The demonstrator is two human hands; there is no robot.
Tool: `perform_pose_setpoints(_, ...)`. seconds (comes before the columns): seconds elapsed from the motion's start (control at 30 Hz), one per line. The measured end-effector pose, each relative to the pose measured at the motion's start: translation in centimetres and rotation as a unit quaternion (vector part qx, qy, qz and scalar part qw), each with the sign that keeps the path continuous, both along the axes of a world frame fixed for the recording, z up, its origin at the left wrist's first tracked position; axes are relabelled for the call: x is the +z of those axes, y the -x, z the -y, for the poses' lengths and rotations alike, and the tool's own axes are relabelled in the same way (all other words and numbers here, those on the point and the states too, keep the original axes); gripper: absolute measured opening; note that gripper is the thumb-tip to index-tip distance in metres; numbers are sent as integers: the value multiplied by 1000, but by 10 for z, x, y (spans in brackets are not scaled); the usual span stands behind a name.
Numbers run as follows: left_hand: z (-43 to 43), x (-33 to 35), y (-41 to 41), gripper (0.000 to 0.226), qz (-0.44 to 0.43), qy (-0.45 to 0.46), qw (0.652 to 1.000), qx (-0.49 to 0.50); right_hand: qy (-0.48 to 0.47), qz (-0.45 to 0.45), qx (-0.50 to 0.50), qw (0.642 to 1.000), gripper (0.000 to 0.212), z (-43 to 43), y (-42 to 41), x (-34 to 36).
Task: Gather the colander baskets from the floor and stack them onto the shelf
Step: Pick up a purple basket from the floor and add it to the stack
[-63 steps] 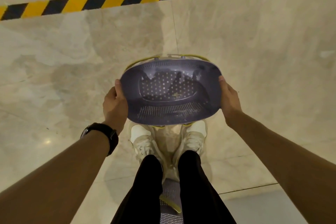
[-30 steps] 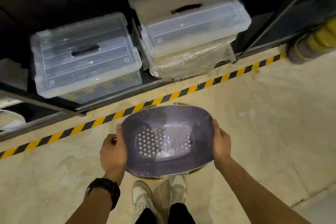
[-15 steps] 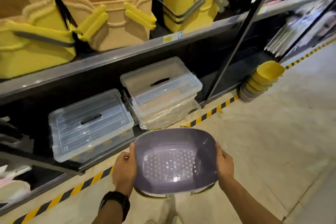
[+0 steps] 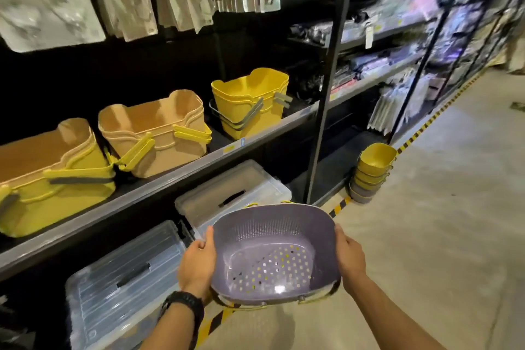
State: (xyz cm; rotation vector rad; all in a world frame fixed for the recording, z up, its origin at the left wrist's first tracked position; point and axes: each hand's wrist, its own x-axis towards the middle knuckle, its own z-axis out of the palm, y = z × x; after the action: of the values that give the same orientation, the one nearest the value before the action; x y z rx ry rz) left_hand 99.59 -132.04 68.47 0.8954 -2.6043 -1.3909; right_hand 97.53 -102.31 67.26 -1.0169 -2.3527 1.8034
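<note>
Purple basket is held level in mid-air, in front of the clear bins under the shelf. Left hand and right hand grip opposite rims, thumbs laid along the edge. The fingers curl underneath, out of sight. Yellow stack stands well apart, down the aisle. Risks: side pressure alone may flex the thin wall, so the grip could slip. The handles hanging beneath could snag a bin lid.

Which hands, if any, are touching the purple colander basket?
Touching, both. The head view shows the left hand gripping the purple colander basket at its left rim and the right hand gripping its right rim, no gap.
</note>
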Motion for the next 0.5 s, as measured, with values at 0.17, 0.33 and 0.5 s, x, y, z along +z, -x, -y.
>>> perform_pose_setpoints(0.17, -58, 20, 29, 70, -22, -12, 999, -35, 11, 14, -27, 999, 61, -59, 13, 14)
perform_pose_setpoints(0.33, -132, 31, 59, 74, -28, -3, 998, -50, 15, 14, -41, 999, 63, -135, 31, 23)
perform_pose_setpoints(0.5, -210, 27, 92, 63, -24, -35, 996, -76, -13, 13, -52, 998, 58, -214, 53, 27)
